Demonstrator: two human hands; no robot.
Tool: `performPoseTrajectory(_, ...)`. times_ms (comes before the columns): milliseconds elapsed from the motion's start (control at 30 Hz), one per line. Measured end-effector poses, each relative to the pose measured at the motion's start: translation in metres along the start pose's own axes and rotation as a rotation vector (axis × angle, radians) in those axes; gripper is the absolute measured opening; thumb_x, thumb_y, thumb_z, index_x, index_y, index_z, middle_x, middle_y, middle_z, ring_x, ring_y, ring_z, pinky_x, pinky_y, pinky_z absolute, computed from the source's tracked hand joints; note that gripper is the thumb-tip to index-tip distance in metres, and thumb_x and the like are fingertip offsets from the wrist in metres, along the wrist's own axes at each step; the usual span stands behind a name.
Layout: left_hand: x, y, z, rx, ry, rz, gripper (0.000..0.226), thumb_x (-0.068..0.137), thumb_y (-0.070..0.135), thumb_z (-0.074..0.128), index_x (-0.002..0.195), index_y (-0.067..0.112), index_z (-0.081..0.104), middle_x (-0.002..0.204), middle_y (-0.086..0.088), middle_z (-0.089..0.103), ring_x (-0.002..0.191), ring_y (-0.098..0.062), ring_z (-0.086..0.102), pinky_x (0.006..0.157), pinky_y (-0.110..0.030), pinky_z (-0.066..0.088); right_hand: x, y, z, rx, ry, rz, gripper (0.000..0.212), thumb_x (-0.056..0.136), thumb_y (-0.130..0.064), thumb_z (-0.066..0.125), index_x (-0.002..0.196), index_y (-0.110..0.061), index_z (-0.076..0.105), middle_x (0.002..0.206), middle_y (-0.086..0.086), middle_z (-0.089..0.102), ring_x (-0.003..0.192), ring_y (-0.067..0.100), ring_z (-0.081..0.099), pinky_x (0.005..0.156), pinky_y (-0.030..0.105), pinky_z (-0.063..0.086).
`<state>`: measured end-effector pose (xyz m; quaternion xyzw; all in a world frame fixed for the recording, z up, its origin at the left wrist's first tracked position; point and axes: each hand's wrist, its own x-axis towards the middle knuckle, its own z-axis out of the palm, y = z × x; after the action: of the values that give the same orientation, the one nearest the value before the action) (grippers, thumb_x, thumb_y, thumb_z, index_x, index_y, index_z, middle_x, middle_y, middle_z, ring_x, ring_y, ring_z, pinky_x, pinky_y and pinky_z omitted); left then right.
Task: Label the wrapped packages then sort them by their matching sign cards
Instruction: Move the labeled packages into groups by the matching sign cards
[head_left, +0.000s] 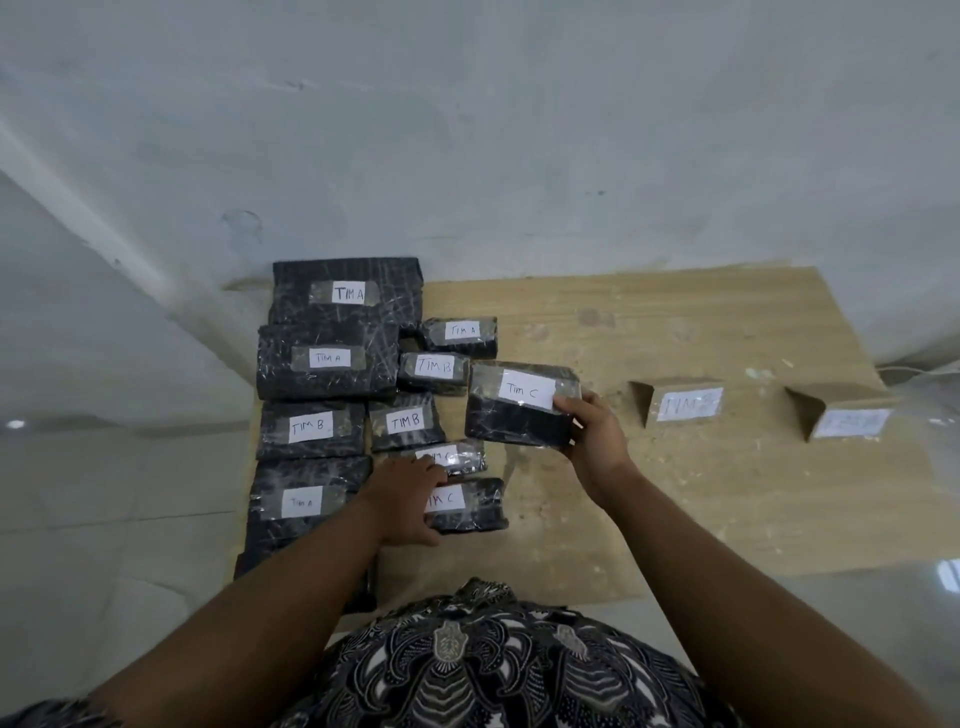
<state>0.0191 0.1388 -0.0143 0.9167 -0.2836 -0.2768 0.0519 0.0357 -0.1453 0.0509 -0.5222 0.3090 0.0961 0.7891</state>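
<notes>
Head view: a wooden counter (675, 493) is seen set against a pale wall (519, 130), and its left part is taken up by black wrapped packages, each marked with a taped white label. The far TIM A package (345, 291), the largest, is laid at the far left corner, with the middle TIM A package (327, 364) just before it. The near Tim A package (306, 504) is placed at the near left edge, and the left TIM B package (311, 428) lies between the last two.

The held Tim C package (511, 421) is kept tilted near the counter's middle. Its right end is clasped by the right grip (592, 436), with the thumb pressed on the end of the label. Whether it is clear of the surface cannot be told.

To the right, well apart from the pile, the left sign card (680, 402) and the right sign card (852, 422) are stood upright; their writing is blurred.

The centre TIM B package (405, 421), small TIM B package (434, 369) and small TIM A package (460, 332) are ranged behind. The near Tim C package (472, 506) is held at its left end by the left grip (410, 499), and the half-covered Tim C package (462, 460) lies just beyond it.
</notes>
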Motion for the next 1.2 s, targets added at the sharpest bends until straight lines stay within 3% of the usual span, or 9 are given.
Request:
performPoseTrajectory(167, 0.01, 0.018, -0.034, -0.213, 0.08, 0.051, 0.082, 0.067, 0.067, 0.074, 0.137, 0.029, 0.052, 0.124, 0.011, 0.052, 0.109, -0.01, 0.051, 0.091, -0.033, 0.046, 0.045, -0.063, -0.013, -0.001, -0.038, -0.046, 0.025, 0.094, -0.005, 0.069, 0.117, -0.012, 0.066, 0.117, 0.015, 0.073, 0.105, 0.033, 0.069, 0.092, 0.049, 0.06)
performPoseTrajectory(367, 0.027, 0.029, -0.081, -0.22, 0.363, 0.066, 0.067, 0.075, 0.064, 0.074, 0.129, 0.028, 0.054, 0.117, 0.011, 0.051, 0.097, -0.008, 0.05, 0.084, -0.032, 0.05, 0.101, -0.113, -0.043, -0.206, 0.076, -0.13, 0.036, 0.091, -0.018, 0.081, 0.123, -0.01, 0.066, 0.113, 0.012, 0.075, 0.092, 0.026, 0.074, 0.067, 0.034, 0.064)
performPoseTrajectory(500, 0.049, 0.031, -0.118, -0.227, 0.564, -0.025, 0.073, 0.076, 0.06, 0.077, 0.133, 0.02, 0.054, 0.117, 0.006, 0.051, 0.097, -0.007, 0.047, 0.081, -0.026, 0.047, 0.142, -0.117, -0.058, -0.413, 0.037, -0.067, 0.044, 0.086, -0.024, 0.088, 0.123, -0.013, 0.065, 0.114, 0.011, 0.075, 0.096, 0.028, 0.076, 0.081, 0.044, 0.067)
performPoseTrajectory(600, 0.066, 0.035, -0.133, -0.297, 0.653, -0.127, 0.069, 0.078, 0.053, 0.079, 0.133, 0.019, 0.053, 0.116, 0.006, 0.048, 0.099, -0.012, 0.047, 0.08, -0.029, 0.048, 0.159, -0.103, -0.061, -0.615, -0.029, -0.001, 0.045, 0.083, -0.03, 0.091, 0.119, -0.02, 0.066, 0.11, 0.004, 0.076, 0.094, 0.026, 0.077, 0.086, 0.045, 0.065)
performPoseTrajectory(767, 0.108, 0.035, -0.139, -0.251, 0.568, -0.158, 0.078, 0.081, 0.06, 0.072, 0.144, 0.02, 0.05, 0.127, 0.003, 0.047, 0.115, -0.016, 0.047, 0.092, -0.033, 0.044, 0.167, -0.078, -0.062, -0.763, -0.135, 0.048, 0.04, 0.09, -0.027, 0.085, 0.124, -0.019, 0.065, 0.11, 0.002, 0.073, 0.095, 0.021, 0.073, 0.073, 0.03, 0.06)
performPoseTrajectory(867, 0.135, 0.04, -0.138, -0.193, 0.474, -0.111, 0.082, 0.082, 0.063, 0.07, 0.149, 0.021, 0.048, 0.129, 0.002, 0.049, 0.116, -0.019, 0.047, 0.094, -0.038, 0.046, 0.168, -0.07, -0.066, -0.788, -0.157, 0.097, 0.044, 0.094, -0.03, 0.082, 0.133, -0.016, 0.066, 0.112, -0.003, 0.074, 0.094, 0.018, 0.073, 0.073, 0.03, 0.06)
performPoseTrajectory(933, 0.151, 0.044, -0.136, -0.147, 0.425, -0.081, 0.082, 0.083, 0.061, 0.071, 0.15, 0.02, 0.047, 0.132, 0.001, 0.049, 0.12, -0.02, 0.044, 0.097, -0.042, 0.046, 0.166, -0.069, -0.069, -0.857, -0.169, 0.091, 0.04, 0.099, -0.028, 0.075, 0.136, -0.017, 0.065, 0.117, -0.005, 0.073, 0.088, 0.01, 0.069, 0.065, 0.022, 0.055)
performPoseTrajectory(1067, 0.18, 0.052, -0.132, -0.108, 0.348, -0.056, 0.083, 0.083, 0.057, 0.071, 0.152, 0.021, 0.044, 0.14, 0.001, 0.047, 0.128, -0.021, 0.039, 0.104, -0.046, 0.043, 0.165, -0.067, -0.078, -0.878, -0.187, 0.095, 0.038, 0.104, -0.007, 0.064, 0.141, -0.011, 0.063, 0.121, 0.0, 0.068, 0.085, -0.003, 0.058, 0.054, 0.004, 0.046)
performPoseTrajectory(1200, 0.198, 0.058, -0.133, -0.108, 0.339, -0.029, 0.082, 0.08, 0.052, 0.075, 0.151, 0.022, 0.047, 0.137, 0.001, 0.048, 0.129, -0.022, 0.037, 0.108, -0.048, 0.041, 0.165, -0.068, -0.085, -0.884, -0.204, 0.096, 0.037, 0.103, 0.004, 0.057, 0.137, -0.009, 0.066, 0.116, 0.004, 0.07, 0.081, 0.002, 0.06, 0.058, 0.005, 0.045)
